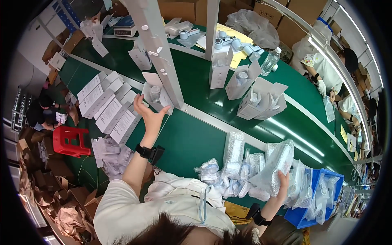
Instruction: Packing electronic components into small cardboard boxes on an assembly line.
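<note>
My left hand is raised with thumb and fingers spread and nothing between them. Just beyond its fingertips stands an open white box with a clear-wrapped item inside, beside the metal post. On the right, my right hand grips a bubble-wrap package, held tilted over a pile of wrapped pieces. What is inside that package is hard to make out. Clear bags of small white parts lie heaped beside it, and another bubble-wrapped bundle stands behind them.
Closed white boxes stand in rows at the left. Open filled boxes are on the green conveyor. A blue bin of bagged parts sits at right. Grey-blue handheld devices and a bottle lie beyond. Other people work nearby.
</note>
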`<action>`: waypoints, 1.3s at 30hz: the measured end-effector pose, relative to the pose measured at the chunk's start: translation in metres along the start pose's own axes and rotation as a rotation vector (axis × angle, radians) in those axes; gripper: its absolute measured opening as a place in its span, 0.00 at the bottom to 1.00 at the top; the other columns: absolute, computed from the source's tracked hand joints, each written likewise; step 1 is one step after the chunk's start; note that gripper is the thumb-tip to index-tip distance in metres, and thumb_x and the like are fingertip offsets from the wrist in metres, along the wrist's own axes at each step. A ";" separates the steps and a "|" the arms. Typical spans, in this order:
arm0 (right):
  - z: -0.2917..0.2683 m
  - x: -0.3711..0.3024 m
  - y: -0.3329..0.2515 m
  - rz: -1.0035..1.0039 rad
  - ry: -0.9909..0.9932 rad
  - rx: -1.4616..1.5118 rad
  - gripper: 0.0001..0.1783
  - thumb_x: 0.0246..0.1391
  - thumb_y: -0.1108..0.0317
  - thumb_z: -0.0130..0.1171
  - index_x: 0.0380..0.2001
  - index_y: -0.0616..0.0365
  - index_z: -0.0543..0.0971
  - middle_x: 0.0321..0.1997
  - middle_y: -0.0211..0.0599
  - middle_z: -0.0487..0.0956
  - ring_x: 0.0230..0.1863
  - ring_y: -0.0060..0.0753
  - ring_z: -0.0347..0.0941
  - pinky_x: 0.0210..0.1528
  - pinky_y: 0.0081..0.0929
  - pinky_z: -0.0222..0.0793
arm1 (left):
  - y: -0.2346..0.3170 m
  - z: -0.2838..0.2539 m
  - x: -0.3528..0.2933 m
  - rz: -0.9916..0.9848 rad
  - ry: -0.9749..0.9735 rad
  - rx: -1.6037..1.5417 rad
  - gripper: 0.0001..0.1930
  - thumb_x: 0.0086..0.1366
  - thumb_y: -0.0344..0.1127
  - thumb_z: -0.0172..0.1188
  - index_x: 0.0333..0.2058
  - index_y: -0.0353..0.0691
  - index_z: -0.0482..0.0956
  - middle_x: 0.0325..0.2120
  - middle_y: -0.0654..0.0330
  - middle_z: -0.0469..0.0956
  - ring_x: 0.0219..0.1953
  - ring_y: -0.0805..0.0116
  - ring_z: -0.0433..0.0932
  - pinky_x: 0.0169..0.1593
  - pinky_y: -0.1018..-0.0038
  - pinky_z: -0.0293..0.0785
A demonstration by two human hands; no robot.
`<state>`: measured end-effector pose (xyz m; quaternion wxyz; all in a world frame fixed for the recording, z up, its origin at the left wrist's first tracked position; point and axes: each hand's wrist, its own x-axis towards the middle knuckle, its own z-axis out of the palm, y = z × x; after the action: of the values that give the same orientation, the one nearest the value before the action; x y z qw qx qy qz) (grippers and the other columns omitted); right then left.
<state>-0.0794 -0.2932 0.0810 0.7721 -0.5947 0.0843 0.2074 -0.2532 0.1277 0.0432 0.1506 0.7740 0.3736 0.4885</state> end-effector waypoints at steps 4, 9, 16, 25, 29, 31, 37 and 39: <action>0.024 -0.010 0.001 0.003 -0.010 0.048 0.30 0.44 0.71 0.54 0.54 0.63 0.61 0.45 0.41 0.71 0.41 0.34 0.70 0.42 0.27 0.67 | -0.045 0.027 0.005 -0.221 0.003 -0.085 0.50 0.38 0.32 0.70 0.57 0.34 0.46 0.56 0.45 0.49 0.56 0.51 0.55 0.58 0.63 0.52; 0.020 -0.015 0.007 -0.013 -0.039 0.059 0.30 0.45 0.72 0.54 0.54 0.62 0.61 0.45 0.40 0.71 0.42 0.34 0.70 0.42 0.27 0.67 | -0.041 0.016 -0.006 -0.298 -0.068 -0.140 0.54 0.37 0.31 0.70 0.59 0.33 0.40 0.56 0.43 0.49 0.57 0.53 0.56 0.59 0.66 0.53; 0.000 -0.016 0.006 -0.001 0.043 0.137 0.34 0.43 0.72 0.54 0.56 0.62 0.58 0.50 0.43 0.67 0.47 0.37 0.67 0.47 0.29 0.64 | 0.027 -0.041 -0.051 -0.130 -0.621 -0.463 0.56 0.35 0.34 0.71 0.59 0.34 0.40 0.51 0.44 0.60 0.52 0.54 0.64 0.55 0.66 0.60; -0.030 -0.031 0.020 -0.017 0.054 -0.094 0.42 0.36 0.72 0.56 0.58 0.64 0.54 0.51 0.45 0.65 0.49 0.39 0.65 0.50 0.30 0.61 | 0.206 0.179 -0.080 0.176 -0.918 -0.867 0.46 0.37 0.37 0.70 0.54 0.37 0.51 0.49 0.48 0.61 0.52 0.50 0.62 0.55 0.64 0.59; -0.022 -0.055 0.020 0.035 0.092 -0.097 0.43 0.33 0.76 0.56 0.58 0.63 0.54 0.52 0.44 0.65 0.49 0.41 0.65 0.50 0.31 0.61 | 0.245 0.257 -0.113 0.070 -0.805 -0.883 0.43 0.40 0.33 0.68 0.54 0.37 0.51 0.53 0.47 0.55 0.56 0.50 0.57 0.56 0.63 0.57; -0.015 -0.056 0.020 0.122 0.052 -0.119 0.44 0.33 0.77 0.56 0.59 0.62 0.54 0.52 0.45 0.65 0.49 0.41 0.64 0.50 0.31 0.61 | 0.240 0.275 -0.117 0.089 -0.766 -0.805 0.42 0.42 0.32 0.66 0.54 0.37 0.51 0.54 0.47 0.53 0.57 0.50 0.56 0.56 0.63 0.57; 0.023 -0.049 0.031 0.140 -0.054 -0.220 0.43 0.33 0.79 0.55 0.59 0.62 0.53 0.52 0.45 0.65 0.50 0.41 0.64 0.51 0.32 0.61 | 0.204 0.212 -0.112 0.175 -0.841 -0.633 0.36 0.47 0.28 0.61 0.54 0.39 0.53 0.57 0.48 0.47 0.58 0.51 0.54 0.56 0.64 0.58; 0.041 -0.041 0.037 0.131 -0.106 -0.155 0.44 0.33 0.82 0.56 0.59 0.62 0.54 0.54 0.43 0.63 0.52 0.40 0.62 0.53 0.30 0.58 | 0.176 0.149 -0.093 0.141 -0.933 -0.700 0.33 0.48 0.28 0.60 0.53 0.39 0.55 0.56 0.49 0.50 0.57 0.52 0.57 0.56 0.65 0.60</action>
<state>-0.1370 -0.2559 0.0752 0.7118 -0.6342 0.0659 0.2945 -0.0708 -0.0388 0.0174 0.5127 0.8345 0.0319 0.1994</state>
